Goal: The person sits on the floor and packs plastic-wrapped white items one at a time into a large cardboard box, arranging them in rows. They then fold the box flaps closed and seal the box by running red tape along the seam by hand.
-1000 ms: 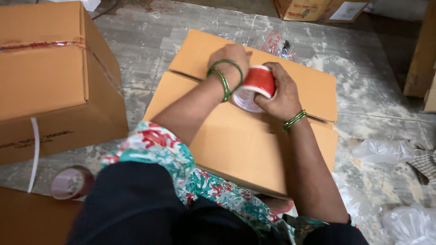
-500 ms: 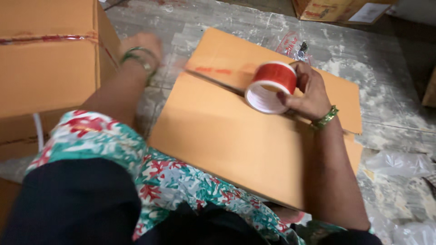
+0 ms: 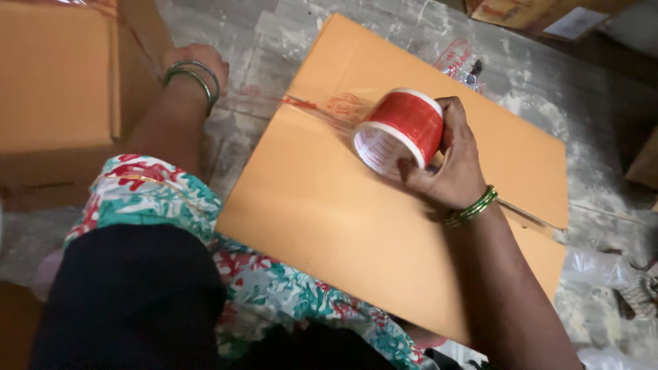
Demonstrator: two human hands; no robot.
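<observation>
1. My right hand [image 3: 449, 175] is wrapped around a roll of red packing tape [image 3: 401, 130]: the fingers [image 3: 456, 113] curl over its far side and the thumb presses in from the near side, so the roll is gripped firmly.
2. The roll sits tilted, its white-rimmed open end facing down and to the left of my fingers, just above the flat cardboard box [image 3: 329, 219].
3. A clear strip of tape [image 3: 329, 109] runs from the roll away to the left of my fingertips, lying along the seam between the box flaps and ending at a red smear near the box edge.
4. My left hand [image 3: 199, 62] is well apart from the roll, out past the left edge of the box, resting on the grey floor [image 3: 260, 41]. I cannot tell whether its fingers are spread or pressed together; only the back of the hand and the green bangles [image 3: 195, 75] at the wrist show.
5. Just left of that hand stands a closed cardboard carton [image 3: 62, 82], its side near the wrist.
6. Green bangles also ring my right wrist [image 3: 473, 209], which hangs over the box below the fingers.
7. Beyond my right fingertips, past the far edge of the box, a crumpled clear wrapper [image 3: 459, 58] lies on the floor.
</observation>
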